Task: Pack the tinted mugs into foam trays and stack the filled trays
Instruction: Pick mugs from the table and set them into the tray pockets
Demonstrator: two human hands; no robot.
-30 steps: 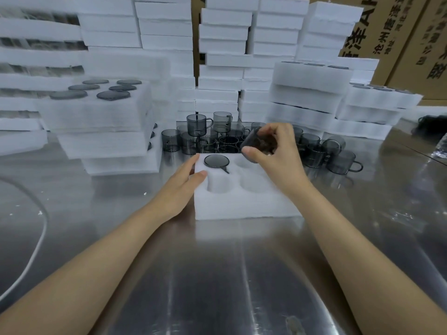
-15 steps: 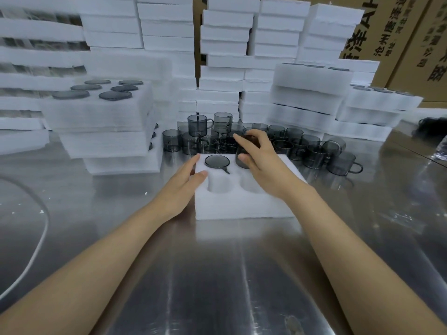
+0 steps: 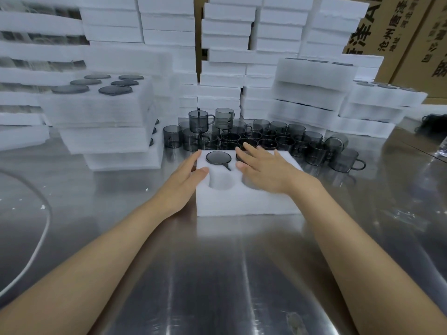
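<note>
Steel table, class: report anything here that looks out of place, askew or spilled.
White foam crumbs lie loose on the shiny steel table, left of the white foam tray. Behind the tray, two grey tinted glass mugs perch on top of the other mugs instead of standing on the table.

Grey mug (image 3: pixel 218 157) seated in white foam tray (image 3: pixel 242 201).

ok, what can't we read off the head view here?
All head view:
1. The right hand covers the two right pockets of the tray. Only a dark mug rim shows, so seating is unclear.
2. Loose mugs: they overlap and the tray hides the front row, so no count.
3. Boxes: print is cut by the top and right edges.
4. Dark thing at the right edge: too blurred to identify.
</note>
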